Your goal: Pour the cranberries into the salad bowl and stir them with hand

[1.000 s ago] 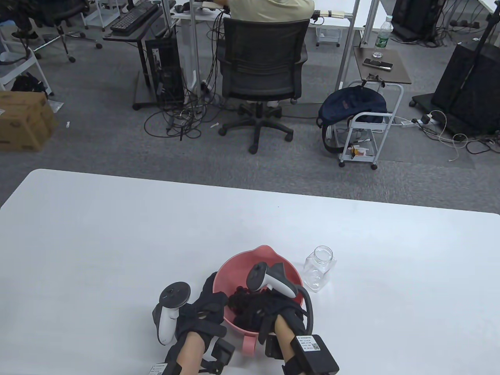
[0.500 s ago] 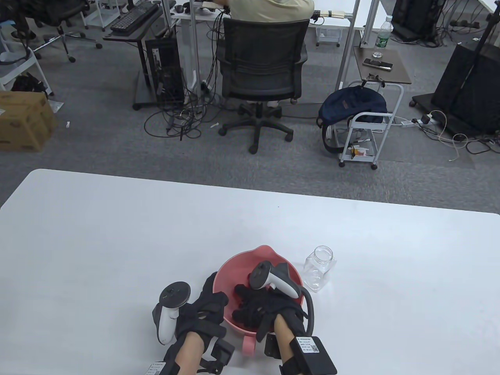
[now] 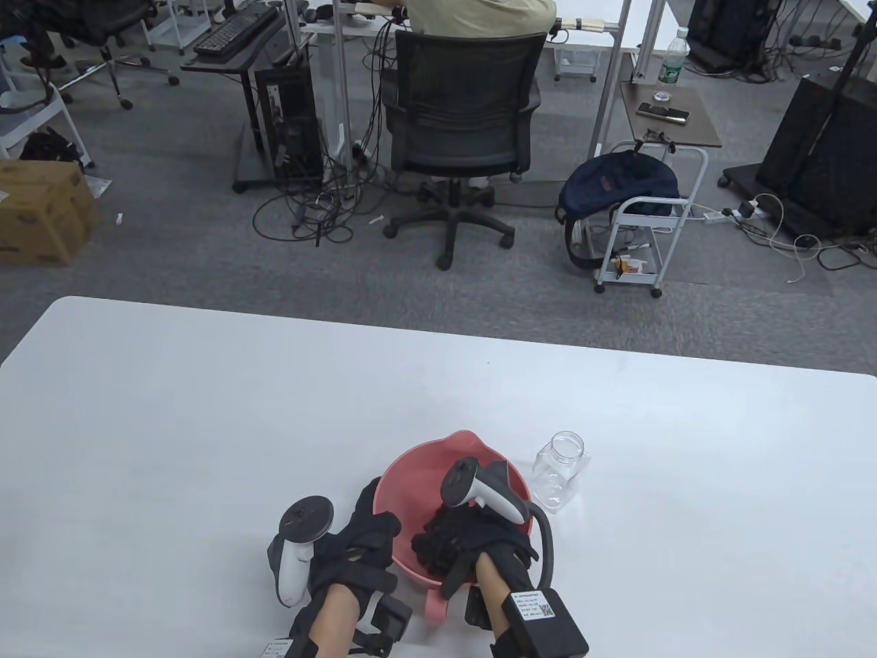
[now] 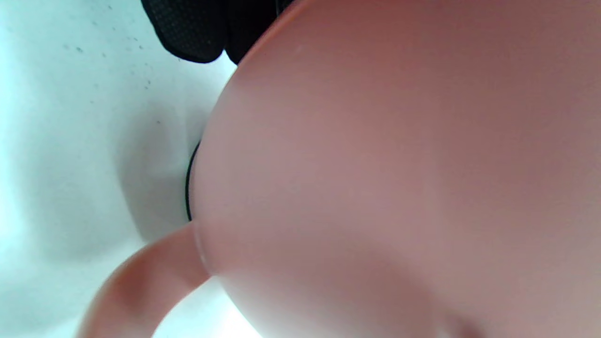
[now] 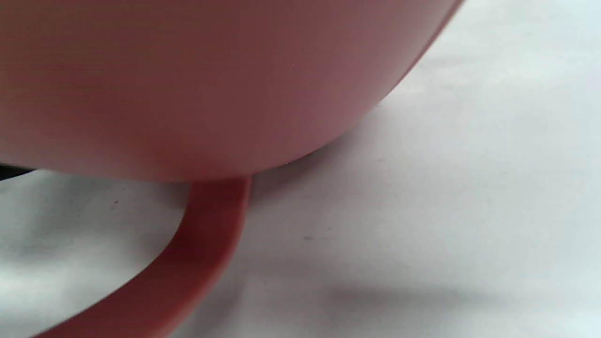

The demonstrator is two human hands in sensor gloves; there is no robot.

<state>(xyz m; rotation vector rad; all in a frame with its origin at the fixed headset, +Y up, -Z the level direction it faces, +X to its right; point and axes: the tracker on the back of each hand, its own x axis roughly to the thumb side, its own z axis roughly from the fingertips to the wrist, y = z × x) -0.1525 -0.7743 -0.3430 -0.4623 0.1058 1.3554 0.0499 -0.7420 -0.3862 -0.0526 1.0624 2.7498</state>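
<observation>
A pink salad bowl [image 3: 419,471] stands near the table's front edge, its handle [image 3: 434,606] pointing toward me. My left hand [image 3: 366,522] lies against the bowl's left outer wall, fingers curved round it up to the rim. My right hand [image 3: 445,541] reaches down inside the bowl, fingers bent among dark contents that blend with the black glove, so I cannot make out single cranberries. The left wrist view is filled by the bowl's outer wall [image 4: 399,164], with gloved fingertips [image 4: 192,28] at the top. The right wrist view shows the bowl's underside [image 5: 188,80] and handle [image 5: 202,234].
An empty clear jar [image 3: 560,471] without a lid stands upright just right of the bowl. The white table [image 3: 205,425] stretches far to the left, right and back. Beyond it are an office chair [image 3: 459,116] with a seated person, a cart and cables.
My right hand's fingers have swept round inside the bowl, from the left part toward the near middle. The left hand, the bowl and the jar have stayed put.
</observation>
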